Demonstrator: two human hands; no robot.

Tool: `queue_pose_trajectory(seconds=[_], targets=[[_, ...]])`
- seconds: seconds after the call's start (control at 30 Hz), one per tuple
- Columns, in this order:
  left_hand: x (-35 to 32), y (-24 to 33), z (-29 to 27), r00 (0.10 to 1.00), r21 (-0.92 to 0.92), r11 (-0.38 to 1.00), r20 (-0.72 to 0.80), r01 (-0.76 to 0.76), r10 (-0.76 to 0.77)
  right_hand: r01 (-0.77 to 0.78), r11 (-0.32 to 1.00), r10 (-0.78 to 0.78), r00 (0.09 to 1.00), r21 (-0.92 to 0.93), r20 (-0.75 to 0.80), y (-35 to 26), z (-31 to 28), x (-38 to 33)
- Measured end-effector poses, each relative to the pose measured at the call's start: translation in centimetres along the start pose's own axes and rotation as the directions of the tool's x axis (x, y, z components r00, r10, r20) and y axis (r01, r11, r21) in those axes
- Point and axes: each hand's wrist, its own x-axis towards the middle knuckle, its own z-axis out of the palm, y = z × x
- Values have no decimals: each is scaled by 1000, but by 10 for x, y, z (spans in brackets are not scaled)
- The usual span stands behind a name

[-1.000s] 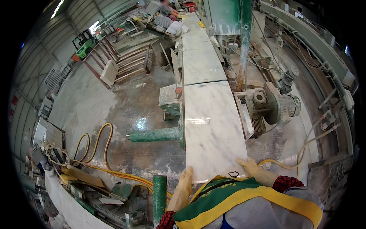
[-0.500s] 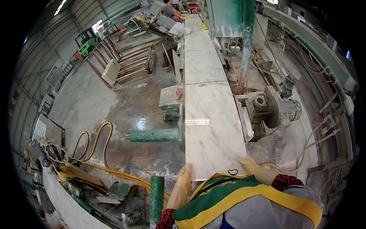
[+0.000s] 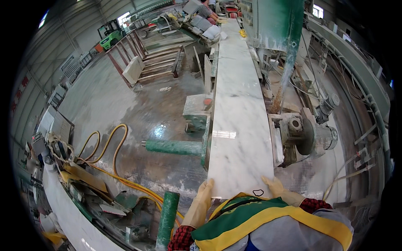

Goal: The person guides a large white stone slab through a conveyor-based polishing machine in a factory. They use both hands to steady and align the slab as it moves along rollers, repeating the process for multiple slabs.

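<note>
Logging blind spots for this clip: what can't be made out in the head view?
- Near edge of the white marble slab: hidden by the person's green and yellow vest.
- Left hand and right hand: gloved; palms and grip on the slab hidden.
- Far end of the line: too small.

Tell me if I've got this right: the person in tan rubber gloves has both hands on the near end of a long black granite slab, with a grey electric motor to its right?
Not quite. The head view shows a long white marble slab with grey veins, not black granite. The rest holds: the gloved left hand and right hand rest on its near end, and the grey electric motor sits to its right.
</note>
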Motion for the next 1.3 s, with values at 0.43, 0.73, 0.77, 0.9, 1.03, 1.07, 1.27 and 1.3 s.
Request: queue_pose_trajectory(seconds=[0.43,0.73,0.77,0.9,1.03,1.07,1.27,1.3], targets=[[38,-12,-7,1000,-5,1000,-23,11,-11,-1,983,-16,996,-182,-93,-10,4,13],[50,-4,-1,999,86,996,-29,32,-30,66,997,-70,987,-33,-144,3,-2,36],[50,-1,-1,999,92,995,-31,39,-36,127,980,-155,971,-154,-182,0,-4,36],[42,-4,-30,999,-27,999,-7,32,-32,301,435,-594,804,-849,-19,-69,42,-42],[30,-8,-34,997,-164,984,57,68,-60,594,-32,-615,622,-804,484,-70,65,-73],[25,-9,-33,997,-196,979,65,62,-50,608,-137,-579,591,-782,561,-64,74,-73],[-20,2,-38,1000,-181,983,14,8,-6,545,-484,-397,561,-685,726,-49,128,-43],[-33,5,-45,1000,-188,982,-22,-1,-3,455,-540,-415,588,-708,694,-42,133,-30]])
